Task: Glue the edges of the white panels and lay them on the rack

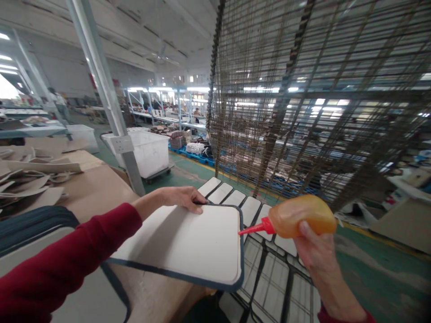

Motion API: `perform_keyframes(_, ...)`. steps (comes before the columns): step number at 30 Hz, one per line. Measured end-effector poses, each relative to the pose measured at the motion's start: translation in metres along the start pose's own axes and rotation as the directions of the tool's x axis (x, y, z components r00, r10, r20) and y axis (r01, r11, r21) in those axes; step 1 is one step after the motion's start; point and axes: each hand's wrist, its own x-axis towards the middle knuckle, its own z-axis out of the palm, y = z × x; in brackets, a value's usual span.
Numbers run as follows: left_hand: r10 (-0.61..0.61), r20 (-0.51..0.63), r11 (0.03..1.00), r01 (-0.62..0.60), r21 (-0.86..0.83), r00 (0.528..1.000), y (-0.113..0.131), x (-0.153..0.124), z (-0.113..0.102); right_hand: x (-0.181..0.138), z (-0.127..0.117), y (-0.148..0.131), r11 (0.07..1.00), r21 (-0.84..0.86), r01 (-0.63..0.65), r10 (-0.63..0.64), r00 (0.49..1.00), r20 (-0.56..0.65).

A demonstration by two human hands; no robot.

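Observation:
My left hand (pixel 180 198) rests on the far edge of a white rectangular panel with a dark blue rim (pixel 191 244), fingers curled over that edge. The panel lies flat on a brown work table (pixel 101 188) and overhangs its right side. My right hand (pixel 311 251) is closed round an orange squeeze bottle (pixel 303 216). Its red nozzle (pixel 256 228) points left and touches the panel's right rim.
Several more white panels (pixel 232 197) lie on a wire rack below and behind the held one. A tall mesh rack (pixel 319 98) stands at the right. A grey post (pixel 107 98) and white bins (pixel 148 152) stand behind the table; cut pieces (pixel 27 175) pile at left.

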Motion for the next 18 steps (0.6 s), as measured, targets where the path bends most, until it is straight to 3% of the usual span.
perform_keyframes(18, 0.002, 0.014, 0.999, -0.001, -0.051, 1.0, 0.001, -0.005, 0.003, -0.015, -0.004, -0.006, 0.999, 0.043, -0.023, 0.021, 0.998, 0.06)
